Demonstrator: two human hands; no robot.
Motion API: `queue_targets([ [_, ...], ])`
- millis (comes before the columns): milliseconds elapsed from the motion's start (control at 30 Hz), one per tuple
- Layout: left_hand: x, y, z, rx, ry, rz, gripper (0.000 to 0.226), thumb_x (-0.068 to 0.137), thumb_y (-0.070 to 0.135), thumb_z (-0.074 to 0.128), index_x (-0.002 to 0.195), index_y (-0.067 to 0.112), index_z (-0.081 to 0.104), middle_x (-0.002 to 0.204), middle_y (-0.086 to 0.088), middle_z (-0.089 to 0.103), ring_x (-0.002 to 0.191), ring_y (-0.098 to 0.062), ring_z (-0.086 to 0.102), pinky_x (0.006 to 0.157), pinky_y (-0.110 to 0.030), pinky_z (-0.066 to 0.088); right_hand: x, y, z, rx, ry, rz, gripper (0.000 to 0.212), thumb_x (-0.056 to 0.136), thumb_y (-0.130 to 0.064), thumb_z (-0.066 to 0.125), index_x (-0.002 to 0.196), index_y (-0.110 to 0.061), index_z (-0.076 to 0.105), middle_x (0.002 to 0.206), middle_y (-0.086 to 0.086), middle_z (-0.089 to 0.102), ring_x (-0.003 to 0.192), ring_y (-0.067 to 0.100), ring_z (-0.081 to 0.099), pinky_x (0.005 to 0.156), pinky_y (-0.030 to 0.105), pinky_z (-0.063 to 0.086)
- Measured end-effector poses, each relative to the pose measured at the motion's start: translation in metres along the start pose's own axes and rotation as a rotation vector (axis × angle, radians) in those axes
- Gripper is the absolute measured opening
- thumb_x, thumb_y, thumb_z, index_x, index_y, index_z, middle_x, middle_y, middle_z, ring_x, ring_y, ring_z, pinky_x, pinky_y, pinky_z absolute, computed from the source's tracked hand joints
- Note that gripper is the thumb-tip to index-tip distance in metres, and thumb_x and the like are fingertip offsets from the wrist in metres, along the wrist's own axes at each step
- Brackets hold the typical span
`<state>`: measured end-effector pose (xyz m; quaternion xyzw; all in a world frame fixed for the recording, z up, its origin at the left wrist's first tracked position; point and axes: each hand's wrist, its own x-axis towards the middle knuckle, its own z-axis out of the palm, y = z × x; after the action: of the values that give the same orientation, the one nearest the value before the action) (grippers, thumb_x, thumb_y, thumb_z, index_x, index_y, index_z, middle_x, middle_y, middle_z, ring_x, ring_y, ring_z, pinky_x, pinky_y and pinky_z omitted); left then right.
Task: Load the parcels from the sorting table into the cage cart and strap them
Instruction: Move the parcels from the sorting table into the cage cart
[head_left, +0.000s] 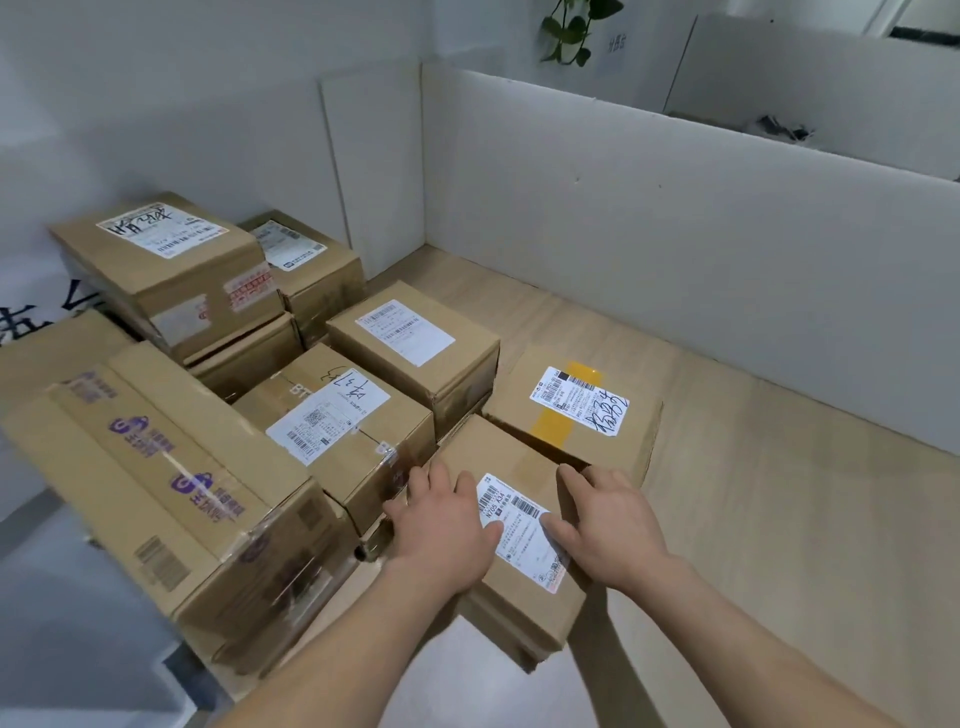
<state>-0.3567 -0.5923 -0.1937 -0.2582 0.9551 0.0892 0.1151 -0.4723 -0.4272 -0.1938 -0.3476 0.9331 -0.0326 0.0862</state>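
Looks down on a pale wooden table crowded with cardboard parcels. Shows 2 bare forearms reaching in from below toward 1 small parcel at the table's near edge, jutting out past it toward the viewer.

Grips that box from both sides:
- left hand, fingers bent over the left edge, thumb flat on the white shipping label;
- right hand, fingers curled over the far right edge, thumb also on the label.

Cannot tell whether lifted or resting.

Just behind and touching, a yellow-taped parcel. To the left, a parcel with a scribbled label, then a long parcel with purple logos. Farther back, a stack of more parcels. Beyond, white partition boards and a green plant.
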Motion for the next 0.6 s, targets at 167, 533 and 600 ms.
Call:
queue_targets([
  [167,-0.028,0.005,0.022,-0.106,-0.036,0.073,0.06,0.09,0.056,0.047,0.139,0.027,0.03,0.154,0.0,0.012,0.145,-0.031,0.002,0.103,-0.059,0.037,-0.03,0.005,-0.004,0.03,-0.18,0.013,0.087,0.083,-0.079,0.045,0.155,-0.041,0.012,0.134,-0.005,0.055,0.118,0.019,0.053,0.088,0.033,0.048],
  [533,-0.182,0.052,0.1,-0.628,0.292,-0.236,0.053,0.092,0.042,0.059,0.141,0.032,0.044,0.158,0.007,-0.014,0.148,-0.026,0.007,0.113,-0.042,0.032,-0.151,0.025,0.026,0.341,-0.304,-0.032,0.095,0.077,-0.077,0.053,0.152,-0.049,0.002,0.128,-0.008,0.062,0.108,0.02,0.06,0.085,0.035,0.048],
  [600,-0.209,0.057,0.11,-0.728,0.276,-0.326,0.063,0.089,0.042,0.061,0.146,0.036,0.033,0.156,0.002,-0.001,0.137,-0.028,0.032,0.108,-0.039,0.038,-0.17,0.023,0.032,0.393,-0.294,-0.051,0.09,0.074,-0.076,0.054,0.148,-0.051,0.009,0.122,-0.01,0.062,0.105,0.017,0.061,0.084,0.035,0.049],
])
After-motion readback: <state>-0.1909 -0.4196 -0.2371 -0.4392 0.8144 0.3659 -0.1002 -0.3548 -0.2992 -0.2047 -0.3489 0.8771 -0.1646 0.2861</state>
